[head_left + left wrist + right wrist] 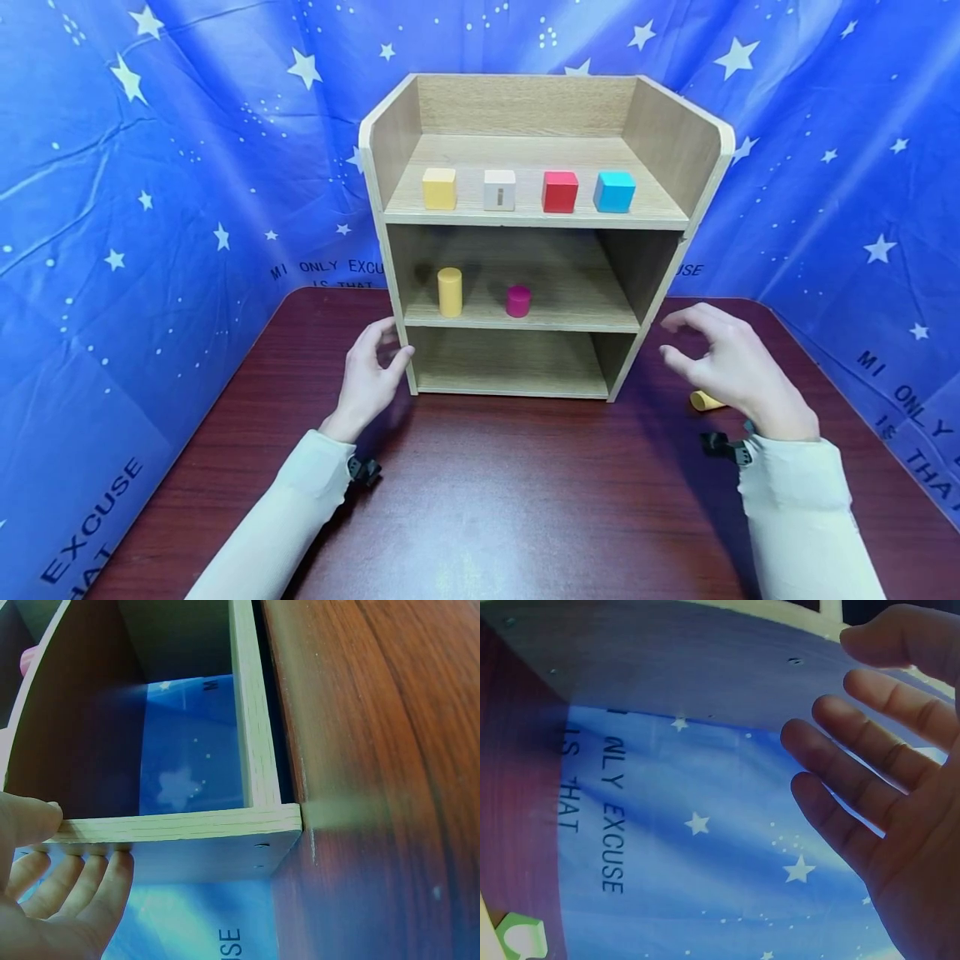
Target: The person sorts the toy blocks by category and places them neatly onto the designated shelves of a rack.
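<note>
A light-wood shelf unit (517,104) with three levels stands on the table. My left hand (371,375) is at its left side panel. In the left wrist view, the thumb lies at the panel's front edge and the fingertips (116,866) press on its outer face. To the right of the unit, my right hand (727,358) hangs in the air, apart from the right panel, with bent, spread fingers and nothing in them. A yellow cylinder (450,293) and a shorter magenta cylinder (518,302) stand on the middle level.
On the top level sit a yellow cube (439,190), a white cube (498,191), a red cube (559,192) and a blue cube (614,192). Another yellow cylinder (705,401) lies on the table (480,500) below my right hand. A starry blue cloth (150,275) surrounds the table.
</note>
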The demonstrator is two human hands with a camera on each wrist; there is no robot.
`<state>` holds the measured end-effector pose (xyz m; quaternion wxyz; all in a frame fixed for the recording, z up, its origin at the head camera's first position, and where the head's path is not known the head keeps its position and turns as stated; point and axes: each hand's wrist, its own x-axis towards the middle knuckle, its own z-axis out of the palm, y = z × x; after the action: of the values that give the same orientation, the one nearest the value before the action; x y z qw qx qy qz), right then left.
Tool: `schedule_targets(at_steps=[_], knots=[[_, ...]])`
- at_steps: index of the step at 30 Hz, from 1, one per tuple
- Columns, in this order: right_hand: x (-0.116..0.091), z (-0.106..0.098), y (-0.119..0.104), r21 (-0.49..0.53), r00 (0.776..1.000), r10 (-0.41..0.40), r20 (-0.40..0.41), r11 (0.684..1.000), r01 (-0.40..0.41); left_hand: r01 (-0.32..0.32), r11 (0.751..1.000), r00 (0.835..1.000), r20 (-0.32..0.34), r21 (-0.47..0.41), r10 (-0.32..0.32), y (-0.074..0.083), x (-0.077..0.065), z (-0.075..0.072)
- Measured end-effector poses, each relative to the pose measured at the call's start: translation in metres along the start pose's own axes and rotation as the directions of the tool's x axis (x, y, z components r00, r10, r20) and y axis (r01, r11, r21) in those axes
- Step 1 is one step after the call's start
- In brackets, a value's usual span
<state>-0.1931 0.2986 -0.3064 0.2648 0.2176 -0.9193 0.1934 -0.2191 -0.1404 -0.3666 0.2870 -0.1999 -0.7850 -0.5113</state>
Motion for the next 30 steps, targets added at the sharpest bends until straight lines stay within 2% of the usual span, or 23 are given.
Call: schedule_targets(at_steps=[9, 16, 30], knots=[[-0.009, 0.004, 0.011, -0.027, 0.992, 0.088, 0.095, 0.996, -0.086, 0.002, 1.000, 1.000, 0.005, 0.001, -0.002, 0.001, 0.000, 0.001], [-0.019, 0.013, 0.022, -0.062, 0.985, 0.075, 0.152, 0.996, -0.066, 0.014, 1.000, 1.000, 0.000, -0.014, -0.014, -0.037, -0.002, 0.005], [-0.034, 0.022, 0.042, -0.138, 0.977, 0.048, 0.206, 0.990, -0.019, 0.011, 1.000, 1.000, -0.002, 0.008, -0.011, -0.038, -0.001, 0.005]])
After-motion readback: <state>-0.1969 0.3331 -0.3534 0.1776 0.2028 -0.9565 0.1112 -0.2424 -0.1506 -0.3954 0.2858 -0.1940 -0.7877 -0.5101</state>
